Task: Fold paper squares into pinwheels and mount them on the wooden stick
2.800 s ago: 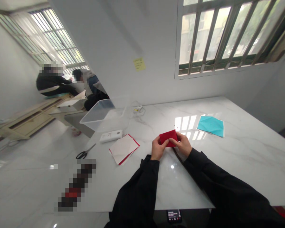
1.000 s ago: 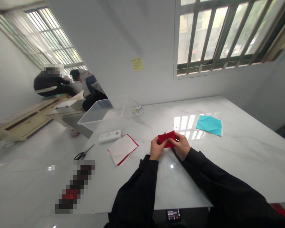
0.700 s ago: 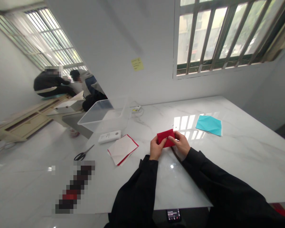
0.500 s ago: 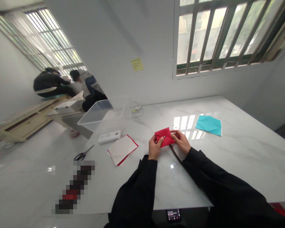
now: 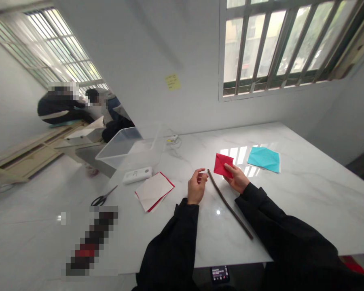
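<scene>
My right hand [image 5: 237, 180] holds a folded red envelope-like piece of paper or fabric [image 5: 223, 165] by its lower corner, with a small dot near its middle. My left hand [image 5: 197, 186] is raised with its fingers apart and holds nothing. A long thin dark brown strip [image 5: 229, 204] lies on the white marble table [image 5: 306, 210] between my hands, touching neither. Black sleeves cover both forearms.
A cyan sheet [image 5: 263, 159] lies right of the hands. To the left are a red-edged white sheet [image 5: 154, 191], a white power bank [image 5: 137, 175], black-handled scissors [image 5: 102, 198] and a clear plastic box [image 5: 127, 149]. Two people [image 5: 69, 106] sit at the back left.
My left hand has let go of the red piece and moved apart. My right hand has carried it up and right. The dark strip now lies fully exposed on the table.
</scene>
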`<move>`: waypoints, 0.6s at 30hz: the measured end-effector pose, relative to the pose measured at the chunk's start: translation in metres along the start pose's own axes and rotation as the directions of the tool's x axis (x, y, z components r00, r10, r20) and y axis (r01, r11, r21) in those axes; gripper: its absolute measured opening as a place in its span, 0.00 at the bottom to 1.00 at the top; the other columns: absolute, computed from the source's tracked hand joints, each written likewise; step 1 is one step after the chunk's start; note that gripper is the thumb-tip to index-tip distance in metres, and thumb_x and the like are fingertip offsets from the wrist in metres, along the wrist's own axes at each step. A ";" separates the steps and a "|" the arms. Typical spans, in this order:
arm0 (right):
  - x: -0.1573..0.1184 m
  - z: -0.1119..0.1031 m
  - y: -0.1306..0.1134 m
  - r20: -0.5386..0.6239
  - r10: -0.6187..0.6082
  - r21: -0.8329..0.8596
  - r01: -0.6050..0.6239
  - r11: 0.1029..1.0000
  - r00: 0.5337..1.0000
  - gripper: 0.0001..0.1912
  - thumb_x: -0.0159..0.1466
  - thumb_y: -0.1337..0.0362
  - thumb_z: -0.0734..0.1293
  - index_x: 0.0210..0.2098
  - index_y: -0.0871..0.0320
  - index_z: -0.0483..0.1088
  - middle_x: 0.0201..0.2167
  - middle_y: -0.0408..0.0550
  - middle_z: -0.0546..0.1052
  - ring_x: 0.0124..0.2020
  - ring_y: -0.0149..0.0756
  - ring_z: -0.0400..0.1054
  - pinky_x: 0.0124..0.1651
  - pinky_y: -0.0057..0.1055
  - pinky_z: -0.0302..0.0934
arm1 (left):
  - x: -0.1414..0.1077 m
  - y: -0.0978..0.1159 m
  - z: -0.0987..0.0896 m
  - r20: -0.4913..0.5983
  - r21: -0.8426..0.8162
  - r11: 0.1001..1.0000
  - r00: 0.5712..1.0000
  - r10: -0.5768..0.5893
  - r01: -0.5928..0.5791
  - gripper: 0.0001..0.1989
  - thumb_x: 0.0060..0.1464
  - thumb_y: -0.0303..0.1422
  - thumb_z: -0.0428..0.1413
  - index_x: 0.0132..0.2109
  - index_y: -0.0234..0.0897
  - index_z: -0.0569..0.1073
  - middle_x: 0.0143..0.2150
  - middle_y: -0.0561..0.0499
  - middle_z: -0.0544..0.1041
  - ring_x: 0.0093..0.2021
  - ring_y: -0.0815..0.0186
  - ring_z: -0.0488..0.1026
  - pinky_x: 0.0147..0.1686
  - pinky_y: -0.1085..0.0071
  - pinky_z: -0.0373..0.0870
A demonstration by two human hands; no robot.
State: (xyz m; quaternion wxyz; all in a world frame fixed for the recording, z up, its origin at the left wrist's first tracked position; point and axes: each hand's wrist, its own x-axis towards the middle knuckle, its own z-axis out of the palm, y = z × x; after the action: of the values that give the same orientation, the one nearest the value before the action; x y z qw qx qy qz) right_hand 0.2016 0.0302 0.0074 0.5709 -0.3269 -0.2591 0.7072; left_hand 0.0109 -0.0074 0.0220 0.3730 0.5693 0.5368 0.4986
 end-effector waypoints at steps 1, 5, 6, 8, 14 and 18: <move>0.002 -0.003 -0.004 -0.021 0.001 0.065 0.000 0.998 1.000 0.17 0.54 0.59 0.80 0.39 0.55 0.76 0.34 0.42 0.83 0.32 0.31 0.78 0.31 0.20 0.73 | 0.000 0.000 0.000 -0.027 0.130 0.991 0.999 0.019 -0.015 0.18 0.60 0.44 0.55 0.52 0.39 0.74 0.39 0.49 0.79 0.35 0.66 0.76 0.36 0.71 0.70; 0.009 -0.015 -0.013 0.023 -0.003 0.222 -0.002 0.975 1.000 0.15 0.55 0.62 0.80 0.39 0.52 0.74 0.35 0.38 0.82 0.29 0.26 0.76 0.30 0.18 0.73 | 0.006 -0.003 0.004 -0.047 0.516 0.855 0.996 0.076 -0.041 0.17 0.60 0.40 0.56 0.55 0.43 0.73 0.37 0.53 0.78 0.33 0.66 0.74 0.38 0.69 0.67; 0.009 -0.016 -0.013 0.053 -0.003 0.238 -0.010 0.971 0.999 0.15 0.55 0.62 0.80 0.39 0.52 0.74 0.36 0.38 0.82 0.31 0.27 0.77 0.31 0.19 0.74 | 0.008 -0.004 0.006 -0.035 0.574 0.818 0.996 0.084 -0.049 0.18 0.61 0.40 0.56 0.57 0.43 0.72 0.37 0.53 0.78 0.34 0.65 0.74 0.39 0.69 0.67; 0.008 -0.017 -0.012 0.122 -0.003 0.255 -0.028 0.967 0.993 0.16 0.54 0.62 0.80 0.39 0.52 0.74 0.37 0.38 0.82 0.34 0.28 0.77 0.34 0.20 0.74 | 0.012 -0.005 0.010 -0.010 0.669 0.740 0.995 0.095 -0.064 0.21 0.62 0.42 0.55 0.59 0.42 0.70 0.38 0.50 0.77 0.39 0.62 0.74 0.42 0.67 0.66; 0.003 -0.010 -0.007 0.247 0.015 0.201 -0.066 0.977 0.969 0.14 0.55 0.62 0.79 0.40 0.53 0.76 0.39 0.41 0.82 0.40 0.33 0.77 0.43 0.27 0.74 | 0.013 -0.003 0.026 0.053 0.831 0.547 0.994 0.100 -0.099 0.22 0.60 0.44 0.55 0.55 0.37 0.74 0.48 0.39 0.74 0.50 0.51 0.69 0.49 0.61 0.64; 0.004 -0.006 -0.008 0.200 0.011 0.147 -0.041 0.988 0.980 0.18 0.55 0.62 0.79 0.44 0.54 0.77 0.41 0.43 0.82 0.39 0.34 0.77 0.43 0.28 0.72 | 0.016 -0.005 0.022 0.040 0.776 0.625 0.995 0.089 -0.087 0.15 0.56 0.32 0.57 0.51 0.38 0.76 0.45 0.42 0.75 0.48 0.54 0.70 0.49 0.62 0.64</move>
State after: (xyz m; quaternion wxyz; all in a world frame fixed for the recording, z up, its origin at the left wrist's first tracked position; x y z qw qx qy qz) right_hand 0.2106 0.0354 0.0084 0.5559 -0.2142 -0.2564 0.7611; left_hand 0.0300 0.0112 0.0149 0.0663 0.6994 0.6709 0.2372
